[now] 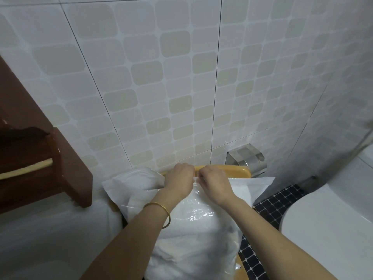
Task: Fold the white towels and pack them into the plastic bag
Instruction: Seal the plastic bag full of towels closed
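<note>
A clear plastic bag [198, 216] stuffed with folded white towels [187, 245] lies on a yellow stool [240, 171] in front of me. My left hand [178, 179] and my right hand [215, 181] meet at the bag's far end, both pinching the plastic edge close together. To the left, behind my left hand, sits another white bundle in plastic [134, 184]. A flat white towel [252, 187] lies to the right of my right hand, partly under the bag.
A tiled wall [171, 87] rises just behind the stool. A metal paper holder [247, 158] is fixed to it at right. A brown wooden rack [50, 164] stands at left, a white toilet [327, 223] at right, and a dark mosaic floor [276, 203] lies between.
</note>
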A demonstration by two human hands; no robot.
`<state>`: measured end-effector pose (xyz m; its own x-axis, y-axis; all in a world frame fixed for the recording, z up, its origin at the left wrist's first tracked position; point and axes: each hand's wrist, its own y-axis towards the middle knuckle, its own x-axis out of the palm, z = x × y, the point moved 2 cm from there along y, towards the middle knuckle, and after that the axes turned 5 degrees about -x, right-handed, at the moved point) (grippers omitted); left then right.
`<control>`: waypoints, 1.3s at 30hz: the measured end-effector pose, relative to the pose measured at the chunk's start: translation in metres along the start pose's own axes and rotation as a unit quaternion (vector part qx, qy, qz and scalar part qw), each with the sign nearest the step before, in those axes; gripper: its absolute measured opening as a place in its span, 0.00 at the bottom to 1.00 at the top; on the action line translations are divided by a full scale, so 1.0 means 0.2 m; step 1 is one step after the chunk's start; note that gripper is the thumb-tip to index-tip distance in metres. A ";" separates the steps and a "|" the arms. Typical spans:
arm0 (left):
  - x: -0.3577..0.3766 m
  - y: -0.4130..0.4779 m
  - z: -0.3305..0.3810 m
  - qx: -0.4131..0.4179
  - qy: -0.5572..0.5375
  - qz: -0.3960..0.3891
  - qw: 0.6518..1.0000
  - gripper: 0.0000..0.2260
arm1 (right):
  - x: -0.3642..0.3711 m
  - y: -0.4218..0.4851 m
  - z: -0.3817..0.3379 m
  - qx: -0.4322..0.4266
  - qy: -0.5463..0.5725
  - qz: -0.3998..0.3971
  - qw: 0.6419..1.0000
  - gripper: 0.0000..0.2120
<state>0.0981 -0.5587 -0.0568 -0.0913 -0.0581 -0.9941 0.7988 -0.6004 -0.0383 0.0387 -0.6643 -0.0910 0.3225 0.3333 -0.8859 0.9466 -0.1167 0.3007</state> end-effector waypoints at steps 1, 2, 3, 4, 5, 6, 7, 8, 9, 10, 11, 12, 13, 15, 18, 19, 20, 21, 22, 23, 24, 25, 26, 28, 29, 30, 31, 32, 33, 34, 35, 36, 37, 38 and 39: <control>0.00 0.00 0.00 0.001 0.007 0.004 1.000 0.06 | 0.00 0.00 0.00 0.001 -0.003 0.000 1.000 0.06; 0.00 0.00 0.00 0.001 0.015 0.009 1.000 0.06 | 0.00 0.00 0.00 0.001 -0.008 -0.001 1.000 0.06; 0.00 -0.01 0.01 0.002 0.021 0.013 1.000 0.06 | 0.00 0.00 0.00 0.001 -0.013 -0.002 1.000 0.06; 0.00 -0.01 0.00 0.002 0.026 0.014 1.000 0.06 | 0.01 0.00 0.00 0.001 -0.015 -0.003 1.000 0.06; 0.01 -0.01 0.00 0.001 0.024 0.011 1.000 0.06 | 0.01 0.00 -0.01 0.001 -0.014 -0.004 1.000 0.06; 0.01 0.00 -0.01 -0.001 0.016 0.004 1.000 0.06 | 0.01 0.00 -0.01 0.002 -0.010 -0.004 1.000 0.06; 0.00 0.00 -0.01 -0.004 0.002 -0.006 1.000 0.06 | 0.01 0.00 -0.01 0.005 -0.004 -0.004 1.000 0.05; 0.00 0.00 -0.02 -0.008 -0.021 -0.015 1.000 0.05 | 0.00 0.00 -0.01 0.008 0.004 -0.006 1.000 0.05; 0.00 0.00 -0.02 -0.014 -0.049 -0.022 0.998 0.04 | 0.00 0.00 -0.01 0.013 0.014 -0.008 1.000 0.05; -0.01 0.01 -0.03 -0.020 -0.074 -0.025 0.997 0.04 | -0.01 0.00 0.00 0.018 0.029 -0.009 0.999 0.04; -0.02 0.01 -0.04 -0.024 -0.091 -0.026 0.995 0.03 | -0.01 0.00 0.00 0.023 0.045 -0.010 0.999 0.04; -0.02 0.01 -0.05 -0.025 -0.098 -0.028 0.994 0.03 | -0.01 0.00 0.01 0.026 0.060 -0.011 0.998 0.03; -0.02 0.01 -0.06 -0.023 -0.098 -0.031 0.994 0.02 | -0.02 0.00 0.01 0.029 0.068 -0.014 0.997 0.03; -0.02 0.00 -0.07 -0.025 -0.102 -0.034 0.994 0.05 | -0.02 0.01 0.00 0.032 0.074 -0.021 0.997 0.03; -0.01 -0.01 -0.07 -0.036 -0.116 -0.024 0.992 0.08 | -0.02 0.02 -0.01 0.030 0.066 -0.022 0.997 0.03; -0.01 -0.01 -0.07 -0.041 -0.120 -0.017 0.992 0.08 | -0.02 0.02 -0.01 0.028 0.061 -0.022 0.998 0.03; 0.00 -0.01 -0.07 -0.045 -0.124 -0.010 0.991 0.09 | -0.02 0.02 -0.01 0.026 0.055 -0.021 0.998 0.04; 0.00 -0.02 -0.07 -0.051 -0.127 -0.004 0.991 0.09 | -0.01 0.01 -0.01 0.024 0.046 -0.020 0.998 0.04; 0.00 -0.02 -0.07 -0.056 -0.129 0.000 0.990 0.09 | -0.01 0.01 -0.01 0.023 0.038 -0.019 0.999 0.05; 0.00 -0.02 -0.07 -0.061 -0.129 0.003 0.990 0.08 | -0.01 0.01 -0.01 0.021 0.032 -0.017 0.999 0.05; -0.01 -0.02 -0.07 -0.065 -0.129 0.004 0.990 0.08 | 0.00 0.01 -0.01 0.019 0.027 -0.015 0.999 0.05; -0.01 -0.02 -0.06 -0.066 -0.127 0.005 0.990 0.08 | 0.00 0.01 -0.01 0.019 0.023 -0.015 0.999 0.06; -0.01 -0.02 -0.06 -0.066 -0.126 0.006 0.990 0.08 | 0.00 0.01 -0.02 0.018 0.018 -0.016 1.000 0.06; 0.00 -0.03 -0.06 -0.067 -0.127 0.006 0.990 0.08 | 0.00 0.01 -0.02 0.017 0.006 -0.020 1.000 0.06; 0.00 -0.03 -0.06 -0.069 -0.126 0.002 0.990 0.08 | 0.00 0.01 -0.02 0.016 0.005 -0.020 1.000 0.06; -0.01 -0.02 -0.06 -0.072 -0.126 -0.006 0.989 0.08 | 0.00 0.01 -0.02 0.016 0.007 -0.019 1.000 0.05; -0.01 -0.02 -0.06 -0.074 -0.127 -0.017 0.989 0.08 | 0.00 0.01 -0.02 0.017 0.012 -0.020 1.000 0.06; -0.01 -0.01 -0.06 -0.074 -0.130 -0.028 0.988 0.08 | 0.00 0.01 -0.02 0.019 0.019 -0.020 0.999 0.06; -0.01 -0.01 -0.06 -0.073 -0.135 -0.036 0.987 0.07 | 0.00 0.00 -0.01 0.020 0.028 -0.019 0.999 0.06; -0.02 0.00 -0.06 -0.073 -0.140 -0.041 0.987 0.07 | 0.00 0.00 -0.01 0.021 0.037 -0.018 0.999 0.05; -0.02 0.00 -0.06 -0.074 -0.144 -0.043 0.986 0.06 | 0.00 0.00 0.00 0.021 0.045 -0.019 0.999 0.05; -0.02 0.00 -0.06 -0.075 -0.145 -0.044 0.986 0.06 | 0.00 0.00 0.00 0.021 0.050 -0.021 0.998 0.05; -0.02 0.00 -0.06 -0.076 -0.143 -0.043 0.986 0.07 | 0.00 0.00 0.00 0.022 0.054 -0.024 0.998 0.05; -0.02 0.00 -0.05 -0.075 -0.140 -0.040 0.987 0.07 | 0.00 0.01 0.00 0.023 0.056 -0.025 0.998 0.05; -0.02 0.00 -0.05 -0.074 -0.137 -0.036 0.987 0.07 | 0.00 0.01 0.00 0.024 0.057 -0.025 0.998 0.05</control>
<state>0.1048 -0.5505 -0.0536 -0.2919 -0.2447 -0.9246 0.8607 -0.4888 -0.1423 0.0398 -0.6653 -0.0903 0.2758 0.4442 -0.8525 0.9611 -0.1407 0.2376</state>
